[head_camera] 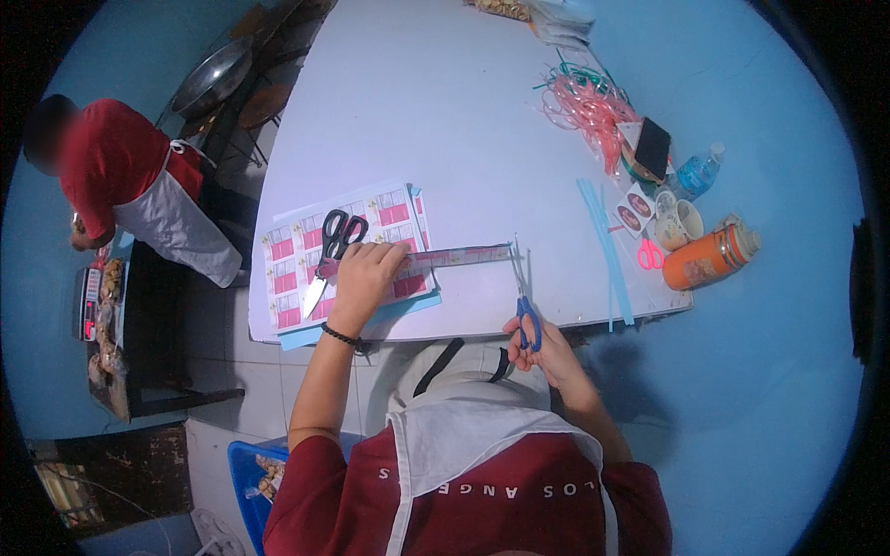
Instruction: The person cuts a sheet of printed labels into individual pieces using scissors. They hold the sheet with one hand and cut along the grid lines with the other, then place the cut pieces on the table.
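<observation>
My left hand (367, 280) grips a narrow strip of printed pink-and-white labels (459, 256) above the near part of the white table (389, 104). The strip's far end lies at the blades of blue-handled scissors (528, 323). My right hand (546, 347) has these scissors by the handles, at the table's near edge. Whether the blades touch the strip, I cannot tell. Beneath my left hand are printed label sheets (281, 258), with light blue sheets (410, 304) showing below them. Large black-handled kitchen scissors (335, 236) rest on the label sheets, partly covered by my left hand.
Along the right edge are pink ribbons (584, 104), a phone (652, 149), a plastic bottle (699, 170), cups (671, 222), pink-handled scissors (651, 255), blue strips (605, 250) and an orange flask (709, 260). At left, a person (139, 167) stands by a scale (90, 299).
</observation>
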The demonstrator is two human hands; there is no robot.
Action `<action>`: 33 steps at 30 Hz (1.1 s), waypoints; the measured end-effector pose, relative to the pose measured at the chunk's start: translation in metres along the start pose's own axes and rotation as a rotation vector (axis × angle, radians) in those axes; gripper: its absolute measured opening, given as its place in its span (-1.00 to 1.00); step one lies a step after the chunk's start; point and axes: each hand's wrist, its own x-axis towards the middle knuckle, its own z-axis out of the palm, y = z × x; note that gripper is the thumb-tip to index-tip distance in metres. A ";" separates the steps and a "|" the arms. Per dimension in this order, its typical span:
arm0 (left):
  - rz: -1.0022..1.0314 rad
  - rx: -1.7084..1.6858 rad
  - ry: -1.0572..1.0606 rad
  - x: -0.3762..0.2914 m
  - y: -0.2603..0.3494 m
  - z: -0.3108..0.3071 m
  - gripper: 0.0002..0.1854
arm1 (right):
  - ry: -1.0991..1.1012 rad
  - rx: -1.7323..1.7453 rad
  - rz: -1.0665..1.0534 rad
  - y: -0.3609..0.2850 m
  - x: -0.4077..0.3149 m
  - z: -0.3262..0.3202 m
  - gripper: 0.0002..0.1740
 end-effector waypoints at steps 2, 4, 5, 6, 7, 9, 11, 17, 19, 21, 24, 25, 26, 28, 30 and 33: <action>-0.013 -0.029 -0.025 0.001 0.000 -0.001 -0.78 | -0.008 -0.002 -0.020 -0.001 0.001 0.000 -0.41; -0.039 -0.056 -0.059 0.002 0.000 -0.004 -0.79 | 0.001 -0.001 -0.036 -0.002 0.000 -0.002 -0.42; -0.058 -0.068 -0.081 0.003 0.001 -0.006 -0.80 | 0.009 0.004 -0.047 -0.003 -0.001 -0.003 -0.42; -0.077 -0.079 -0.103 0.005 0.001 -0.009 -0.81 | 0.025 -0.003 -0.051 -0.005 -0.001 -0.004 -0.43; -0.110 -0.127 -0.083 0.007 0.001 -0.011 -0.82 | 0.026 -0.006 -0.062 -0.007 -0.002 -0.006 -0.46; -0.174 -0.225 -0.044 0.013 0.002 -0.017 -0.82 | 0.052 -0.044 -0.068 -0.012 -0.004 -0.011 -0.54; -0.262 -0.285 -0.022 0.018 0.002 -0.023 -0.80 | 0.039 -0.101 -0.128 -0.018 -0.006 -0.017 -0.64; -0.328 -0.440 0.035 0.028 0.003 -0.039 -0.74 | 0.047 -0.254 -0.270 -0.022 -0.011 -0.019 -0.75; -0.341 -0.492 0.034 0.027 0.005 -0.044 -0.73 | 0.028 -0.322 -0.318 -0.019 -0.010 -0.018 -0.75; -0.358 -0.558 0.035 0.027 0.009 -0.047 -0.72 | -0.004 -0.385 -0.327 -0.016 -0.006 -0.017 -0.76; -0.398 -0.602 0.031 0.027 0.014 -0.051 -0.71 | -0.025 -0.270 -0.264 -0.011 -0.002 -0.011 -0.78; -0.407 -0.609 0.031 0.027 0.014 -0.052 -0.71 | -0.054 -0.224 -0.309 -0.010 -0.001 -0.010 -0.79; -0.409 -0.628 0.040 0.026 0.015 -0.052 -0.70 | -0.061 -0.179 -0.297 -0.010 -0.002 -0.009 -0.79; -0.424 -0.680 0.051 0.026 0.016 -0.053 -0.70 | -0.072 -0.134 -0.284 -0.010 -0.003 -0.008 -0.79; -0.449 -0.747 0.057 0.025 0.015 -0.054 -0.71 | -0.077 -0.135 -0.283 -0.011 -0.003 -0.009 -0.78; -0.516 -0.842 0.039 0.023 0.015 -0.055 -0.72 | -0.050 -0.164 -0.339 -0.013 -0.003 -0.009 -0.76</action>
